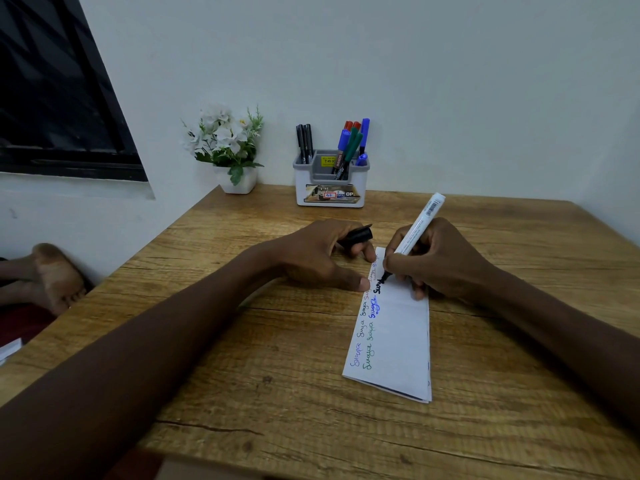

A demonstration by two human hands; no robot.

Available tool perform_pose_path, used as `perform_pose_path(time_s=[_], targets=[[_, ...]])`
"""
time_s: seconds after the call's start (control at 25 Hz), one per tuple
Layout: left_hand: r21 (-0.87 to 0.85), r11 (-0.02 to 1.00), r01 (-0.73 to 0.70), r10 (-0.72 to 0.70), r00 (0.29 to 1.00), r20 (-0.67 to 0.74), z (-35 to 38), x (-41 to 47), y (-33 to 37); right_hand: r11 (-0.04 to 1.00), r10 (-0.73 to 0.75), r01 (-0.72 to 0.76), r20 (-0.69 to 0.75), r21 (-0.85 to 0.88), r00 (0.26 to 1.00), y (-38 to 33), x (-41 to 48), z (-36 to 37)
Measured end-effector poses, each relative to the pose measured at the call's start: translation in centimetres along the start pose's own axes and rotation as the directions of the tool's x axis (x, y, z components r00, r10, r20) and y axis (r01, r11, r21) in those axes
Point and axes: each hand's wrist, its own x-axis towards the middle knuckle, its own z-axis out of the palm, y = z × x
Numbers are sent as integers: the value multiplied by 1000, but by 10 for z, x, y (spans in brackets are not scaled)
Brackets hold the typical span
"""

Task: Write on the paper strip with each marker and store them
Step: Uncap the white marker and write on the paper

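Now the long white paper strip (398, 334) lay flat on the rough wooden bench (242, 358). It was folded, with small purple, green, blue and black words down its left side. The right grip (446, 261) held a smooth white marker (419, 223), black tip on the paper. The left grip (318, 258) held the shiny black cap (358, 234) and touched the strip's edge.

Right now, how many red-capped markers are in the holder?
2: one red cap, another beside it, behind the green marker in the holder. Others may be hidden.
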Motion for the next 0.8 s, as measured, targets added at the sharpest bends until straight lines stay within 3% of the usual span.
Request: perform_pose_path(time_s=[0.44, 0.68, 0.8], targets=[[36, 999, 3, -3, 1000, 5, -1, 3, -4, 999, 20, -22, -52, -36, 998, 0, 1, 2], [60, 998, -18, 17, 1000, 20, -3, 2, -3, 990, 66, -53, -95, 132, 993, 4, 4, 1], [90, 996, -15, 13, 1000, 24, -3, 3, -3, 995, 67, -61, -70, 76, 995, 4, 3, 1]])
